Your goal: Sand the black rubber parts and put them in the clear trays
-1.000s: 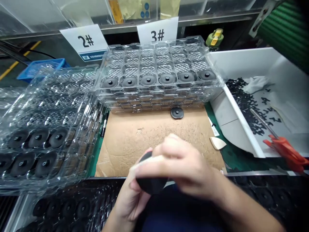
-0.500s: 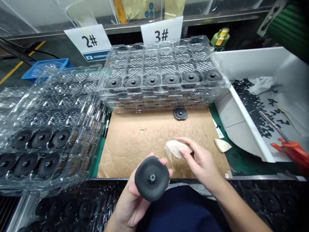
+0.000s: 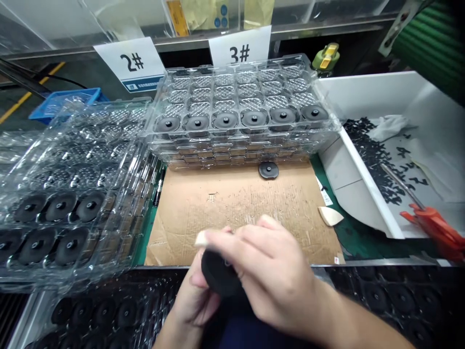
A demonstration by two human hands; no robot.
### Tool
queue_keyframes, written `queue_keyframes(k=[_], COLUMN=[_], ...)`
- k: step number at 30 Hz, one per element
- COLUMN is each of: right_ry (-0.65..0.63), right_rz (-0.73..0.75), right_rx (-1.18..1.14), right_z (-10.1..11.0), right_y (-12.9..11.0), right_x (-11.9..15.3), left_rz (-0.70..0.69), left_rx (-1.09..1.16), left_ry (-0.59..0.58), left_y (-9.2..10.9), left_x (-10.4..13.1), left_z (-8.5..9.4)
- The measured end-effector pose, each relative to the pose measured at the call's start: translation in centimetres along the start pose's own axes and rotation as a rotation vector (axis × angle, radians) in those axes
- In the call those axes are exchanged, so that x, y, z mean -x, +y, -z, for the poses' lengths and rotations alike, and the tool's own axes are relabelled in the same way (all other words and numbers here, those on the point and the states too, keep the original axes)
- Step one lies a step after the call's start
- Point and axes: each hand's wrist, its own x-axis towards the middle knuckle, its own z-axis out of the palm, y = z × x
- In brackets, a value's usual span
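A round-cornered black disc [image 3: 218, 274] with a small central stud is held in my left hand [image 3: 198, 295], tilted, above the near edge of the cardboard. My right hand [image 3: 272, 271] is closed over the disc's upper right side and covers part of it. From its fingertips sticks out a cream-coloured pad [image 3: 201, 239], apparently a sponge or cloth, at the disc's upper rim; most of the pad is hidden by the fingers. Farther back on the cardboard sheet [image 3: 189, 194] lies another black disc [image 3: 269, 170].
Stacked clear trays [image 3: 236, 140] with black discs stand behind the cardboard; more trays [image 3: 83, 169] are at left. At right are a white bin [image 3: 366, 194] of small black pieces, red-handled pliers [image 3: 432, 228] and a cream wedge [image 3: 330, 216]. Further discs [image 3: 105, 312] sit below the bench edge.
My right hand has moved left with the cream pad, from over the cardboard onto the black disc. The disc in my left hand has tilted and is now partly covered.
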Motion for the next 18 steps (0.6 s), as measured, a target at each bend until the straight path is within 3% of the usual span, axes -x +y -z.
queue_keyframes(k=[3,6,10,14,16,18], right_ry=[0.116,0.100,0.023,0.209,0.268,0.332], right_rz=[-0.077,-0.119,-0.452,-0.794,-0.811,-0.721], right_rx=[0.163,-0.025,-0.530,-0.598,-0.513,-0.384], right_z=[-0.6,-0.5,-0.8,-1.2,-0.7,0.0], right_y=[-1.0,-1.1,0.9,3.5,3.8,3.0], right_x=[1.5,2.7,3.4,4.7,4.9,4.4], left_rz=[-0.109,-0.171,-0.235,-0.244,-0.224,-0.219], left_rx=[-0.018,0.017,0.054,0.051,0.044,0.037], left_ry=[-0.027,-0.051,-0.052,-0.073,-0.068,-0.049], left_y=[0.5,0.4,0.0,0.3,0.5,0.4], left_x=[-0.4,-0.6,-0.8,-0.9,-0.9,-0.8], left_z=[-0.6,-1.1,-1.4,-1.2,-1.2,-1.3])
